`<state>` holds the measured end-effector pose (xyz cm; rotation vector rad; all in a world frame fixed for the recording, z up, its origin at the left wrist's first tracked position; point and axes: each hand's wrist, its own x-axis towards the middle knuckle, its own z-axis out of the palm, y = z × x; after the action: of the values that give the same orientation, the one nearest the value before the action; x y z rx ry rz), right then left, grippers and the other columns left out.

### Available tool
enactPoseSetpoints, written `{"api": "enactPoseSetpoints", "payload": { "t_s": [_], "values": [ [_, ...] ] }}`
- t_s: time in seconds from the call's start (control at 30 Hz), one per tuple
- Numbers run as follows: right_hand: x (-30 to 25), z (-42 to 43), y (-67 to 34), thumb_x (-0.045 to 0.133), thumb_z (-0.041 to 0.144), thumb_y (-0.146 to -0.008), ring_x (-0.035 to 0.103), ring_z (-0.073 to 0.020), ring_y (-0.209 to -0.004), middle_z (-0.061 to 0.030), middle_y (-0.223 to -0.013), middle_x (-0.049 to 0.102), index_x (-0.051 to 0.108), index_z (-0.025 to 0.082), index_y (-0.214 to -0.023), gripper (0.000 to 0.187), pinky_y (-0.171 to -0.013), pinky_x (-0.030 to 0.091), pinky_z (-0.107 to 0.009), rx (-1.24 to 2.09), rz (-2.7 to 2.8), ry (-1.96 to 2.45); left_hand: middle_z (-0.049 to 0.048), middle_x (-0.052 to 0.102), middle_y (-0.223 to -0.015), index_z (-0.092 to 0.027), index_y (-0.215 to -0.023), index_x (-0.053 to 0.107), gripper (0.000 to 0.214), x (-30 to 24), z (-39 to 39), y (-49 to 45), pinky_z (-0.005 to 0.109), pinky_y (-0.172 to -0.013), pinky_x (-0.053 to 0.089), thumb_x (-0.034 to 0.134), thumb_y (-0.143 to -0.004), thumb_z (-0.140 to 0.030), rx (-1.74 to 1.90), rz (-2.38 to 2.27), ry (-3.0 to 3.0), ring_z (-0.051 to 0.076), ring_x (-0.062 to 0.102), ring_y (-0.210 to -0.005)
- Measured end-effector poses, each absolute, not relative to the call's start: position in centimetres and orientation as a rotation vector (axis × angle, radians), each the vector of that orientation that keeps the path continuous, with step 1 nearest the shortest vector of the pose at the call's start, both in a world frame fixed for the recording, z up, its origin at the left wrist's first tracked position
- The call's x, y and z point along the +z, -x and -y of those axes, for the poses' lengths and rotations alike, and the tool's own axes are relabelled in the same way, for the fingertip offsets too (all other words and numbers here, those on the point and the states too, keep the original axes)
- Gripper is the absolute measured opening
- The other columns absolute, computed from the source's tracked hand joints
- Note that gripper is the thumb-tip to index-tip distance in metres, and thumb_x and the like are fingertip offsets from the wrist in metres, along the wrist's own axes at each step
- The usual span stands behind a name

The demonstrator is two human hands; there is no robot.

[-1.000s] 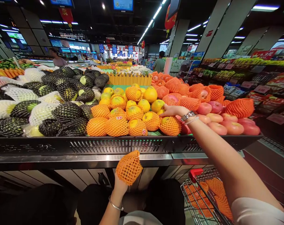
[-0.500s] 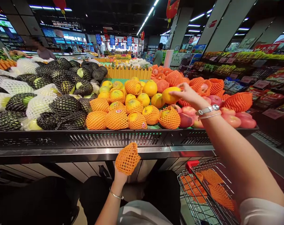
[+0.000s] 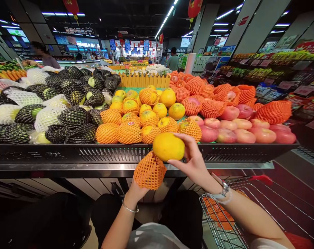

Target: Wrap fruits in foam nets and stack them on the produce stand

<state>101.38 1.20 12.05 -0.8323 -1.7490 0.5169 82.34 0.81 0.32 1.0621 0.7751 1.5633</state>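
My left hand [image 3: 136, 191] is closed round an orange foam net sleeve [image 3: 149, 171], held upright just below the stand's front edge. My right hand [image 3: 194, 162] grips a bare yellow-orange citrus fruit [image 3: 168, 146] right above the sleeve's open top; the fruit touches the sleeve's rim. A watch and a bracelet sit on my right wrist, a bangle on my left. Behind them the produce stand [image 3: 136, 154] carries several oranges [image 3: 146, 119], some bare and some in orange nets.
Red apples [image 3: 240, 133] lie right of the oranges, dark and white netted fruit [image 3: 68, 119] to the left. A wire shopping cart [image 3: 224, 221] with orange nets inside stands at lower right. Other people stand far back among more displays and shelves.
My right hand lifted a bare orange off the pile and brought it down and left to the sleeve's top. My left hand raised the sleeve slightly.
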Motion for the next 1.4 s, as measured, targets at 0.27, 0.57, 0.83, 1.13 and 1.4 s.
{"api": "enactPoseSetpoints", "payload": {
  "t_s": [0.27,0.57,0.83,1.13,1.4],
  "values": [
    [11.7,-1.9,-103.1,0.076,0.032,-0.079,0.049,-0.0266,-0.130,-0.0112,-0.139,0.052,0.050,0.028,-0.133,0.060,-0.110,0.042,-0.047,0.614,2.261,0.643,0.0065,0.052,-0.145,-0.031,-0.131,0.059,0.073,0.7,-0.5,-81.3,0.045,-0.119,0.028,0.085,-0.063,-0.021,1.465,-0.888,-1.601,0.030,0.045,-0.136],
    [10.0,-1.4,-102.4,0.068,0.037,-0.086,0.048,-0.0257,-0.132,-0.0113,-0.140,0.052,0.047,0.030,-0.135,0.053,-0.104,0.048,-0.046,0.799,2.104,0.588,0.0084,0.053,-0.143,-0.026,-0.133,0.055,0.080,1.5,0.7,-83.7,0.044,-0.115,0.037,0.087,-0.060,-0.022,1.624,-0.890,-1.415,0.032,0.046,-0.135],
    [6.0,-0.3,-98.3,0.070,0.034,-0.085,0.055,-0.0244,-0.116,-0.0099,-0.125,0.050,0.050,0.031,-0.122,0.043,-0.091,0.055,-0.042,0.533,1.789,0.681,0.0014,0.074,-0.099,-0.028,-0.105,0.069,0.047,2.0,0.8,-85.8,0.027,-0.074,0.059,0.086,-0.062,-0.038,1.910,-0.769,-0.564,0.018,0.071,-0.082],
    [4.8,-0.5,-96.4,0.068,0.031,-0.087,0.055,-0.0219,-0.079,-0.0021,-0.080,0.062,0.056,0.026,-0.090,0.013,-0.070,0.047,-0.039,0.164,1.847,0.672,0.0003,0.075,-0.088,-0.024,-0.093,0.073,0.041,3.4,1.2,-85.2,0.023,-0.073,0.058,0.089,-0.057,-0.032,1.858,-0.752,-0.532,0.015,0.070,-0.077],
    [5.6,0.2,-98.0,0.054,0.020,-0.091,0.061,-0.0230,-0.084,-0.0040,-0.091,0.066,0.055,0.027,-0.090,0.008,-0.079,0.048,-0.043,0.129,1.873,0.690,0.0053,0.075,-0.095,-0.022,-0.099,0.072,0.050,2.4,0.6,-84.3,0.031,-0.078,0.058,0.086,-0.057,-0.046,1.793,-0.824,-0.622,0.022,0.071,-0.086]
  ]
}}
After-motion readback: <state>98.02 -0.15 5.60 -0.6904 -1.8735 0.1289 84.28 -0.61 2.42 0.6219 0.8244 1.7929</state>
